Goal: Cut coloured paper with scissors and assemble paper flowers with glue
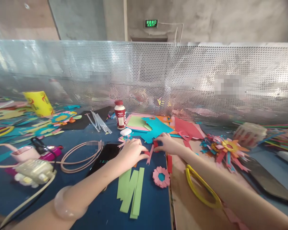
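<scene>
My left hand (pixel 132 150) and my right hand (pixel 165 143) meet over the blue table (pixel 98 210), both pinching a small red folded paper piece (pixel 151 149) between their fingertips. A pink paper strip hangs from that piece. Just below lie a pink folded paper ring (pixel 161 176) and several green paper strips (pixel 132 191). A pale bracelet (pixel 67 204) sits on my left wrist. Yellow-handled scissors (pixel 199 187) lie under my right forearm.
A Costa bottle (pixel 120 114) stands behind a stack of coloured paper sheets (pixel 155 126). A paper flower (pixel 222 148) lies right, a black phone (pixel 105 155) left of my hands, a glue gun (pixel 34 171) and cables far left. A perforated metal screen (pixel 158 73) closes the back.
</scene>
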The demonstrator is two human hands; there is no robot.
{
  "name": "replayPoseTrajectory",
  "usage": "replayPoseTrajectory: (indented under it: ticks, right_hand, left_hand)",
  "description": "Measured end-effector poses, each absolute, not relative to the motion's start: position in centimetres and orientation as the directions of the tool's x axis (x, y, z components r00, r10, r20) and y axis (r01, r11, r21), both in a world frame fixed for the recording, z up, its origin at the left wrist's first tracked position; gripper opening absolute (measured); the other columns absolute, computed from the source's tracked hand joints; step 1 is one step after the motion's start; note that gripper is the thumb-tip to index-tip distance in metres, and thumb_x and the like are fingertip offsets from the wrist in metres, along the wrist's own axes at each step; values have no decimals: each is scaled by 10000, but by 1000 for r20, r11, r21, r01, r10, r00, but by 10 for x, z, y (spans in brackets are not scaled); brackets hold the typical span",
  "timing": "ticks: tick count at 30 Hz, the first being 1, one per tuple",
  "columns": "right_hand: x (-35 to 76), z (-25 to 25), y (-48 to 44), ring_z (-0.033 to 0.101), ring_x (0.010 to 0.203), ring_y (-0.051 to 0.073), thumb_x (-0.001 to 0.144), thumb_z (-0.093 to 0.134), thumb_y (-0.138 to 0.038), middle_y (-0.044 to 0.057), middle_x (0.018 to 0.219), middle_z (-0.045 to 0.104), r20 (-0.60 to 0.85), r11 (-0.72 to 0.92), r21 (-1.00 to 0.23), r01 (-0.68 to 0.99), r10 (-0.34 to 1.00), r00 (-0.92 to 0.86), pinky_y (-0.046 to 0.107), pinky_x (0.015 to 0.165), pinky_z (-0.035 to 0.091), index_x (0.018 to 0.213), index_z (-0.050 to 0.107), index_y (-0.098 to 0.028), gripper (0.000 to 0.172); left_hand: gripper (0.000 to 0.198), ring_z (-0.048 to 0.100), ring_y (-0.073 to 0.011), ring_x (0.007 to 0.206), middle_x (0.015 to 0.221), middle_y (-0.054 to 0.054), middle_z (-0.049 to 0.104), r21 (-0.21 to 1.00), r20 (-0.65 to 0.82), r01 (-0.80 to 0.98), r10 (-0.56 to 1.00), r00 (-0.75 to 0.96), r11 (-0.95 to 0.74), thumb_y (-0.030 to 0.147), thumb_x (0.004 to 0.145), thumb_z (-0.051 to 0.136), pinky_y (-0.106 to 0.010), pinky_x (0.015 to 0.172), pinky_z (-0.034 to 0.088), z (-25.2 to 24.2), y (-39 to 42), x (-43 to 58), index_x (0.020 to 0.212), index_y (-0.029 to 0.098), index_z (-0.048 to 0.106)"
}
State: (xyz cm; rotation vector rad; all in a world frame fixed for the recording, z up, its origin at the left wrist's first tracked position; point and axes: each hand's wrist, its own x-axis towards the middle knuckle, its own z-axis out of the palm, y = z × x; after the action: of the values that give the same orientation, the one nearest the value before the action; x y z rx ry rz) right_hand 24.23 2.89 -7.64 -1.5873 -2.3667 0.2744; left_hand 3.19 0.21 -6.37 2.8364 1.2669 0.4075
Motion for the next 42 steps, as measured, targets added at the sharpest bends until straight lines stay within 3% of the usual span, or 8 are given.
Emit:
replayPoseTrajectory:
  ticks: [8,16,21,25,31,34,37,42]
  right_hand:
    - [250,-76,24,568,834,185,725,661,-169,61,875,619,214,293,-514,806,954,-211,292,767,431,996,639,-115,277]
    - [248,-52,-30,632,710,121,772,627,-212,12,903,626,218,245,-782,573,969,-117,242,645,505,1302,404,-220,575]
    - [230,-47,-103,646,665,139,721,637,-146,-34,705,635,-71,-34,-982,188,978,-196,239,594,512,1233,448,-226,552]
    - [214,-70,-142,609,547,127,608,705,-48,-61,621,587,-229,-113,-893,436,948,-223,203,505,487,1266,445,-231,731]
    - [210,-88,-152,678,733,233,550,813,-360,155,1226,515,205,385,-522,761,923,-326,307,519,570,1224,527,-224,744]
    - [220,-82,-150,678,784,247,685,720,-399,118,1090,610,349,473,-348,809,867,-356,300,534,564,1126,590,-225,492]
    - [232,-73,-150,651,603,158,852,539,-292,23,792,672,347,472,-293,832,863,-368,234,509,506,961,648,-265,157]
    - [238,-69,-148,585,486,128,886,454,-237,-10,594,612,265,529,-159,834,836,-480,204,419,376,974,658,-270,224]
  left_hand:
    - [296,632,-198,789,882,-55,695,651,152,576,829,539,-494,296,736,652,-291,724,467,-62,6,33,1003,174,686]
    - [688,612,-148,712,770,-3,637,876,108,349,841,530,-333,198,677,698,-281,708,480,-60,6,36,1316,178,443]
    - [684,563,-133,626,791,-7,633,829,17,442,805,593,-343,312,677,721,-246,565,428,-41,-5,33,1305,239,460]
    - [747,579,-120,640,1069,-79,579,816,-102,459,695,712,-351,338,624,761,-239,536,417,-30,-12,27,1301,259,457]
    - [902,579,-99,640,1041,-28,484,775,-273,522,557,785,-356,308,562,800,-234,575,438,-27,-19,25,1349,339,361]
    - [902,561,-80,594,997,2,468,759,-356,546,475,805,-355,289,543,809,-206,535,420,-17,-25,22,1328,389,377]
    - [778,571,-80,588,1016,0,472,767,-408,537,379,831,-352,318,556,804,-191,506,418,-6,-32,19,1260,371,477]
    - [588,586,-120,601,844,-11,587,728,-528,571,219,820,-379,415,574,785,-198,513,432,-5,-38,21,1113,244,626]
